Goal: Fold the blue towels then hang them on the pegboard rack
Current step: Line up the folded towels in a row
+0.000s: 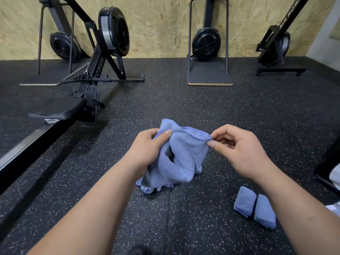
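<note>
Forearms (95, 208) are coming in from 6 o'clock, closest to the lens, and both hands are working one loose blue towel (184, 157) dead centre. It's being held up, with its bottom edge looking like it's resting on the speckled rubber floor (184, 227).

Left hand (147, 150) is gripping a bunched wad of cloth at the towel's 10 o'clock, fingers (166, 133) curled round it and thumb on top. Right hand (241, 151) is pinching the stitched hem at the towel's 2 o'clock between thumb and forefinger, with the rest of that hand loosely tucked.

Handling-wise, I'm guessing it's light and totally floppy, since it's sagging into deep folds under its own weight. It's looking grippy rather than slick, and nothing about it is breakable. The hem corners are probably the place to be holding it. The left hand is likely going to need the other corner instead of that wad before the cloth is hanging flat enough to fold.

Counting: one towel in the hands, plus two folded towels (245, 201) lying side by side and touching at 4 o'clock, just beside the right forearm. So three blue ones are showing. Four rowing machines (206, 43) are sitting along the chipboard wall (161, 24) from 10 to 2 o'clock. The pegboard rack isn't showing anywhere.
</note>
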`<move>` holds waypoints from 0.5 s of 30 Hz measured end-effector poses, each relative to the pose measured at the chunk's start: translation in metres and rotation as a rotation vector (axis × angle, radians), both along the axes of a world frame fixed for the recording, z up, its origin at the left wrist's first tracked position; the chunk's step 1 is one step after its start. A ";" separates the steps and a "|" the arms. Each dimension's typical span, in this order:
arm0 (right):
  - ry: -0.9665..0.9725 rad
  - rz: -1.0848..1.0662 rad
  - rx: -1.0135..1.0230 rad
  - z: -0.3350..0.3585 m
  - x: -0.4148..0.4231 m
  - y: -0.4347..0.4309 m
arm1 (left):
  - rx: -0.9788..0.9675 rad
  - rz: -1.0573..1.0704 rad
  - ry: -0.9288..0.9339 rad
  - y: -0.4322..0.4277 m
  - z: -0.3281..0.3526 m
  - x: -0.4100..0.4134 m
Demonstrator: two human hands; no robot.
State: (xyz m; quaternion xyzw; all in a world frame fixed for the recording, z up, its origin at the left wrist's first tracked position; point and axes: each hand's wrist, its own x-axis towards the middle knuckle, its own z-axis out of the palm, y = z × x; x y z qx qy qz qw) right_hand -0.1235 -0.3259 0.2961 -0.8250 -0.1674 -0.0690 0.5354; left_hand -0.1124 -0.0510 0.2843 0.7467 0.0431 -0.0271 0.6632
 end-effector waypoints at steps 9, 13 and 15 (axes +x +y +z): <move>-0.148 0.146 -0.547 0.005 0.005 -0.023 | 0.343 0.032 -0.221 0.009 -0.002 0.005; -0.046 0.007 -0.505 -0.004 0.008 -0.022 | 0.338 -0.007 -0.279 0.004 -0.002 0.002; 0.011 -0.039 -0.425 -0.008 0.008 -0.019 | 0.339 -0.034 -0.294 -0.001 -0.001 0.000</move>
